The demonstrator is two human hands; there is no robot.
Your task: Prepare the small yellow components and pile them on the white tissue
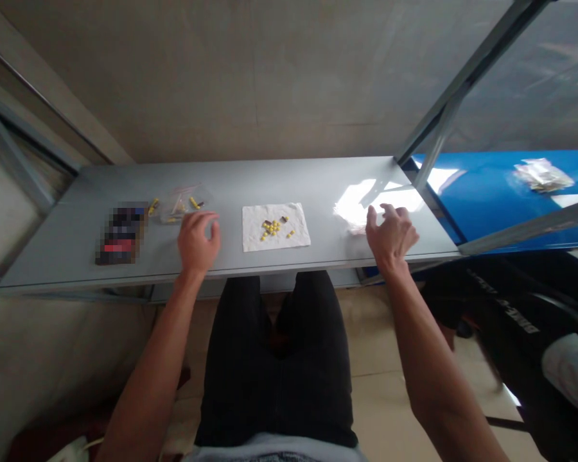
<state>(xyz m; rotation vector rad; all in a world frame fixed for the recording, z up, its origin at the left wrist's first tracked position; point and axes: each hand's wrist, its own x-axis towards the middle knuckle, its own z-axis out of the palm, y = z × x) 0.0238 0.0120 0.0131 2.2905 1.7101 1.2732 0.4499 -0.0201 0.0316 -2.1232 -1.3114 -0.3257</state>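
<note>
My left hand [198, 242] is over the front part of the grey table, fingers curved and the thumb apart from them, with nothing visible in it. Just beyond it lies a clear plastic bag [177, 206] with small yellow and dark pieces on and around it. A white cloth or paper sheet [250, 230] lies flat between my hands, bearing several small yellow pieces [273, 227] and a few dark ones. On the right, my right hand [392, 234] hovers with bent, spread fingers near what looks like a clear bag [357, 229], blurred by glare.
A pixelated dark box-like object [122, 232] lies at the table's left, beside a yellow piece [153, 206]. Metal posts [440, 138] stand at the right end. Beyond them, a blue table [486, 205] holds a plastic bag [543, 174]. A person in dark clothes [501, 301] is at the right.
</note>
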